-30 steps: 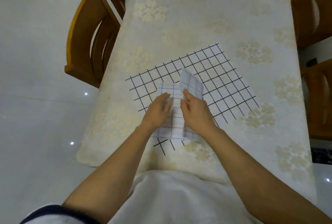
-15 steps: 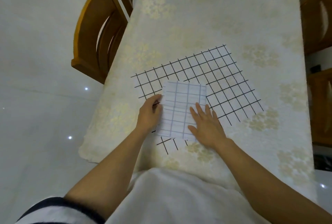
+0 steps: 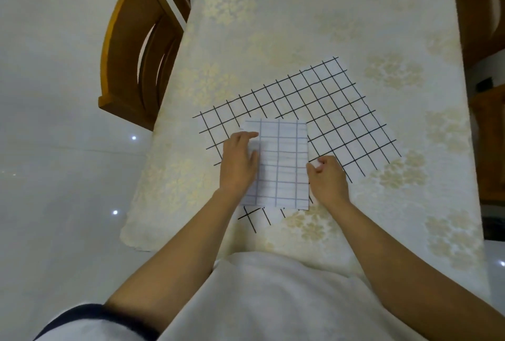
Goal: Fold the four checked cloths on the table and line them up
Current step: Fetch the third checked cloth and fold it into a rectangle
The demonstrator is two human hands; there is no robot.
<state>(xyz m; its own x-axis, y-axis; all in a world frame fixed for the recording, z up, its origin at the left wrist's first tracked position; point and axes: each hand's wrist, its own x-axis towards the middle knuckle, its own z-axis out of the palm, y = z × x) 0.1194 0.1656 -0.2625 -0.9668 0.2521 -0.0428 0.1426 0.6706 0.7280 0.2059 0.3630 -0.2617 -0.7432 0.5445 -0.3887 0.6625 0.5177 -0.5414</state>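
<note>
I see a wooden chair [image 3: 128, 48] at the table's [image 3: 314, 12] left edge. A large black-grid cloth [image 3: 341, 116] lies spread flat, and the small folded cloth [image 3: 284, 160] sits on its near part. The left hand [image 3: 237, 163] rests flat, fingers relaxed, on the folded cloth's left edge. The right hand [image 3: 328, 179] curls at its right edge; I cannot tell whether it grips.

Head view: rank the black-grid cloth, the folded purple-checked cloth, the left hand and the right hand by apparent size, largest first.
1. black-grid cloth, though partly covered
2. folded purple-checked cloth
3. left hand and right hand: look alike, unranked
</note>
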